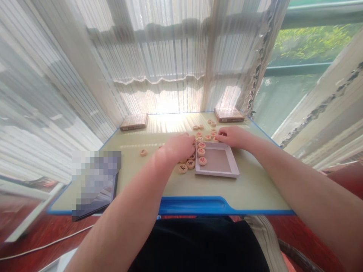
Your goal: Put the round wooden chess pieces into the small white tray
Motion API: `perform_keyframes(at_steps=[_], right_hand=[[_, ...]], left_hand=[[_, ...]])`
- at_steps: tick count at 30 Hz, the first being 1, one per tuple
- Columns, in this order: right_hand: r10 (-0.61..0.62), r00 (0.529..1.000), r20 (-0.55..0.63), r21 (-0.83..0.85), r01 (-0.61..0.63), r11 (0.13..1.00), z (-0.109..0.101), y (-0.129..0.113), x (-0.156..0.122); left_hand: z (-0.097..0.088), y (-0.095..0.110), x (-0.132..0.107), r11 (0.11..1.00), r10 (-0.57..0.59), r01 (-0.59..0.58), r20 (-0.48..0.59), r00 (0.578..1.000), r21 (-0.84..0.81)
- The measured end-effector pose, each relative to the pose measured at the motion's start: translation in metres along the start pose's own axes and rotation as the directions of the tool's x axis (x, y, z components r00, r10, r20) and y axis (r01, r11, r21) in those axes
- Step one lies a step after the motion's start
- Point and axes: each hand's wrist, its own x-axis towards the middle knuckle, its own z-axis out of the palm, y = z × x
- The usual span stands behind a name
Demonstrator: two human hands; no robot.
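Note:
Round wooden chess pieces with red or black characters lie scattered on a pale green table. A shallow white tray holds three red-marked pieces along its left side. My left hand rests knuckles up over a cluster of pieces just left of the tray, fingers curled; what they grip is hidden. My right hand sits at the tray's far edge, fingers bent down onto loose pieces there.
Two brown patterned boxes stand at the back, one at the left and one at the right. A single piece lies apart at the left. A dark tablet overhangs the near left edge. Sheer curtains surround the table.

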Motion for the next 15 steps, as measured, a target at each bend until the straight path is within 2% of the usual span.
perform_keyframes(at_steps=[4,15], right_hand=[[0.004,1.0,-0.001,0.004,-0.004,1.0,0.0002,-0.0001,0.0005],[0.017,1.0,0.002,-0.007,-0.017,1.0,-0.0007,-0.0001,0.0004]], left_hand=[[-0.0003,-0.0004,0.0006,1.0,0.002,-0.002,0.001,1.0,0.001],[0.0082,-0.0089,0.0071,0.999,0.049,-0.049,-0.098,0.994,0.006]])
